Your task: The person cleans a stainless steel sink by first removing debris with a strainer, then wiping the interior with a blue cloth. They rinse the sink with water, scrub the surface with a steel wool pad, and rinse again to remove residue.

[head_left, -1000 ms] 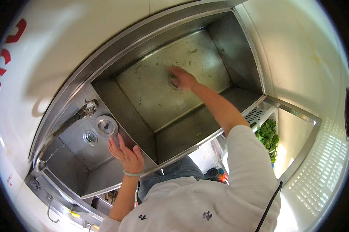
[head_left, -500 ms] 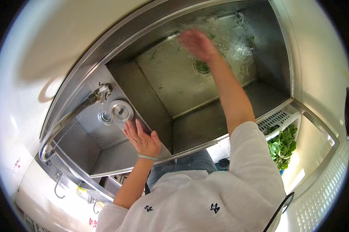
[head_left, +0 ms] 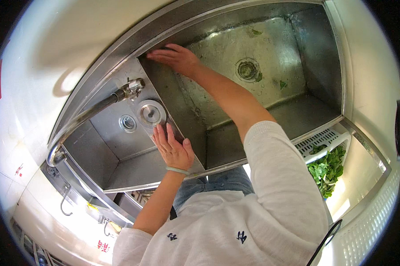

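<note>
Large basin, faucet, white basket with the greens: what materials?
Large basin: probably stainless steel, dull finish; grey metallic sheen, soft reflections.
Faucet: metal, perhaps chrome-plated; shiny highlights, darker patches along the spout. Plating or solid steel: can't tell.
White basket: likely molded plastic; even white colour, regular slots.

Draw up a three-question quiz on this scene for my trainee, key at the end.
1. Multiple choice: the person's right grip reaches into which? (a) the smaller basin; (b) the larger basin; (c) a plastic basket.
2. True or false: green leaf scraps lie on the larger basin's floor.
3. Which round thing lies closest to the left grip?

Key: 1. b; 2. true; 3. the metal disc with a central knob.
</note>
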A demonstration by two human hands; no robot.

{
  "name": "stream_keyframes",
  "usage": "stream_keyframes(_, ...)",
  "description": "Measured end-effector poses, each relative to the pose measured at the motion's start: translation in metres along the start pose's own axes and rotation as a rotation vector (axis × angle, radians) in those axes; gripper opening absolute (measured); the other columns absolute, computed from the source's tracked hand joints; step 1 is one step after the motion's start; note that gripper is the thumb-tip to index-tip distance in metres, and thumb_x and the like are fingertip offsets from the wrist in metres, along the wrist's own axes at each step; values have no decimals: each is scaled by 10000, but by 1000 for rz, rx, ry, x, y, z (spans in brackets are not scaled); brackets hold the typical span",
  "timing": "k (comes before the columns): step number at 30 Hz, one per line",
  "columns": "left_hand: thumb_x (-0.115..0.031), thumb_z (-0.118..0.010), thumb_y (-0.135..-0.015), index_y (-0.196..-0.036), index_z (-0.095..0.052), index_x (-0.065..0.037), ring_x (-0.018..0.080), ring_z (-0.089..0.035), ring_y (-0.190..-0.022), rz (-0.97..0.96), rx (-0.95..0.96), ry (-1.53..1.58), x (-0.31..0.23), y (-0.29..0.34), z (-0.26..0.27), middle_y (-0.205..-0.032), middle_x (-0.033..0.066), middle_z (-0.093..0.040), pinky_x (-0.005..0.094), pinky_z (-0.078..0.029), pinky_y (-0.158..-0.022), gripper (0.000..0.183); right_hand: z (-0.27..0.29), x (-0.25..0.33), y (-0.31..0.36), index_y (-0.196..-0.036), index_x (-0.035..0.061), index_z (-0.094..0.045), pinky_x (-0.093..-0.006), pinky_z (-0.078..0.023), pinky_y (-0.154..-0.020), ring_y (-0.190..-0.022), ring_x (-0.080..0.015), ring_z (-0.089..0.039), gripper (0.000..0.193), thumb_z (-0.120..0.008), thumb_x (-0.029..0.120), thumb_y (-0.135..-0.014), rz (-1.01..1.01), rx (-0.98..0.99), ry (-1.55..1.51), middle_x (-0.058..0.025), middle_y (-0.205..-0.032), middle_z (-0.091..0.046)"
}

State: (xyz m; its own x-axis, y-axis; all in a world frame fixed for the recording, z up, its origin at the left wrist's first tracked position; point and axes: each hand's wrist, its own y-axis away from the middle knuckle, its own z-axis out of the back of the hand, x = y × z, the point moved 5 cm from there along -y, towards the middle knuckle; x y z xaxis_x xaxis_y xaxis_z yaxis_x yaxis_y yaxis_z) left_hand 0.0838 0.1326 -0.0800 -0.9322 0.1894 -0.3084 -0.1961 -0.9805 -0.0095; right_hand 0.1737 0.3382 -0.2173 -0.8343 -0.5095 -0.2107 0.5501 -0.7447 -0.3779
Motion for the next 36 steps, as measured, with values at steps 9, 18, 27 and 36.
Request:
stream_keyframes(9, -297, -391, -928, -1386, -273, 20, 448, -197, -1340, 7, -16, 15, 2, 4, -2, -1446, 251, -212, 554, -153, -1098, 570, -69, -59, 167, -953, 32, -640, -429, -474, -762, -852, -288, -606, 227, -548, 230, -892, -1274, 441, -531, -147, -986, -641)
stream_keyframes(18, -300, -398, -923, -1389, -269, 19, 452, -200, -1333, 12, -25, 41, 4, 7, 2, -1444, 244, -214, 556, -160, -1092, 579, -1, 29, 49, -1132, 77, -585, -377, -477, -865, -978, -255, -599, 315, -526, 318, -938, -1304, 139, -2524, -74, -1061, -628)
stream_keyframes(27, -290, -396, -921, -1392, -270, 8, 451, -205, -1331, 13, -62, 58, 6, 7, 2, -1447, 238, -213, 551, -163, -1093, 571, -37, 31, 84, -1133, 58, -615, -397, -483, -775, -869, -301, -639, 352, -525, 298, -891, -1255, 388, -1146, -151, -948, -670)
stream_keyframes(36, -286, -387, -926, -1390, -280, 13, 437, -221, -1329, 38, -46, 59, 4, 9, 2, -1441, 232, -240, 535, -172, -1093, 562, -75, 40, 161, -1072, -28, -574, -425, -453, -893, -962, -324, -581, 343, -491, 268, -920, -2441, -157, -1772, -161, -1053, -622)
